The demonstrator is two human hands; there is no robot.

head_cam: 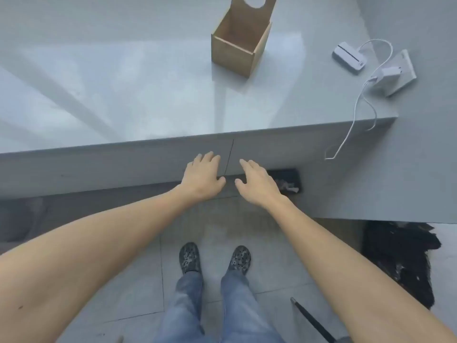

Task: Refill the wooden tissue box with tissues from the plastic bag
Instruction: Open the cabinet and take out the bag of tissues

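1. A person stands at a glossy grey counter [123, 95], both bare arms stretched out toward its front face, seen from a head-worn camera looking steeply down.
2. The left hand [204, 177] is spread, palm down and empty, in front of the counter's grey front panel [99, 167]; whether its fingertips touch the panel cannot be told.
3. The right hand [256, 184] is likewise released and holds nothing, fingers extended, just right of a thin vertical seam [230, 157] in the panel.
4. The wooden tissue box [237, 43] stands on the countertop well beyond the hands, toward the far edge, its lid raised to show a round hole and its inside bare.
5. On the counter's right end lie a small white device [348, 58] and a white wall socket [401, 73] with an adapter plugged in; a white cable [358, 107] loops between them and trails over the counter's edge.
6. The polished top carries pale streaks of reflected light.
7. Below, grey floor tiles [136, 280] run under the person's blue jeans [237, 310] and dark patterned clogs [189, 258].
8. A crumpled black bag [398, 258] sits on the floor at right, beside the counter's end; a dark opening [286, 179] shows under the counter behind the right hand.
9. A thin dark rod [311, 320] lies on the tiles near the right foot.
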